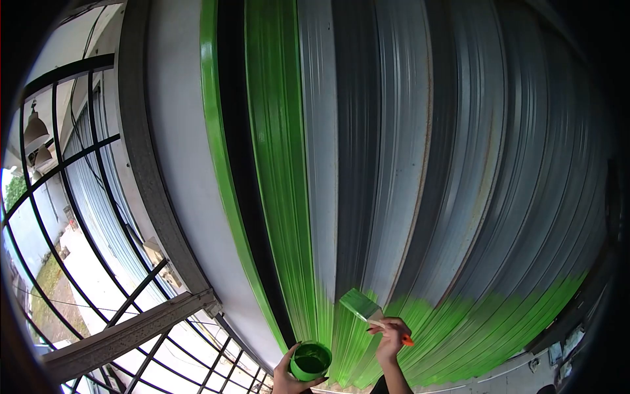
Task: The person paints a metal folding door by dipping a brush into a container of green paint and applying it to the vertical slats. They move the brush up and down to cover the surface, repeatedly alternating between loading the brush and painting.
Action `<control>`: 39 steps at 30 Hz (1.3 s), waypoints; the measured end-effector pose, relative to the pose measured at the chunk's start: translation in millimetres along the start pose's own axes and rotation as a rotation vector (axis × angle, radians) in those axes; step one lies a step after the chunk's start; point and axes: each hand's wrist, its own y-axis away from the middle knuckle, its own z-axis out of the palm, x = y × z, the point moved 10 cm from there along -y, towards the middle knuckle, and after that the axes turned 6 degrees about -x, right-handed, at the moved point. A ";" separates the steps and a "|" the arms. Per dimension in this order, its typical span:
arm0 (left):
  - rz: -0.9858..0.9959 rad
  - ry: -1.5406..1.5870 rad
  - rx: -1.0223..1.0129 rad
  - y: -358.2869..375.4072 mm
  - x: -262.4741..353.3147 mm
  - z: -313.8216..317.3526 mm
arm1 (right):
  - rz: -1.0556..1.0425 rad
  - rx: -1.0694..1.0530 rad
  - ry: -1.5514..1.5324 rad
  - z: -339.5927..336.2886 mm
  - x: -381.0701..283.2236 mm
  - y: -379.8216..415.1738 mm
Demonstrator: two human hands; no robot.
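My right hand [392, 336] is closed round the handle of a paintbrush [361, 306], whose orange handle end sticks out on the right. Green paint coats its wide bristles, which point up and left and overlap the corrugated metal shutter [400, 164] in this view. Lower left, my left hand [289, 374] grips a small round tub of green paint [311, 361] from its side and below, the open top facing me. Fresh green covers the shutter's lower band and a tall strip at its left; the ribs above and to the right are bare grey metal.
A white wall strip [190, 131] and a grey post [147, 144] stand left of the shutter. Beyond them is a black barred grille [65, 177] with a bright yard behind it. A grey crossbar [131, 331] runs along the lower left.
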 end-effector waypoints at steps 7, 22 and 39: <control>0.097 -0.187 0.061 -38.5 11.9 0.7 | 0.195 -0.170 -0.018 38.7 -35.5 2.0; 0.211 -0.182 0.108 -58.5 30.9 4.9 | 0.422 -0.553 0.197 89.9 -55.2 -18.6; 0.108 -0.116 0.048 -7.3 34.8 -4.5 | 0.470 -0.692 0.197 84.1 -50.9 35.6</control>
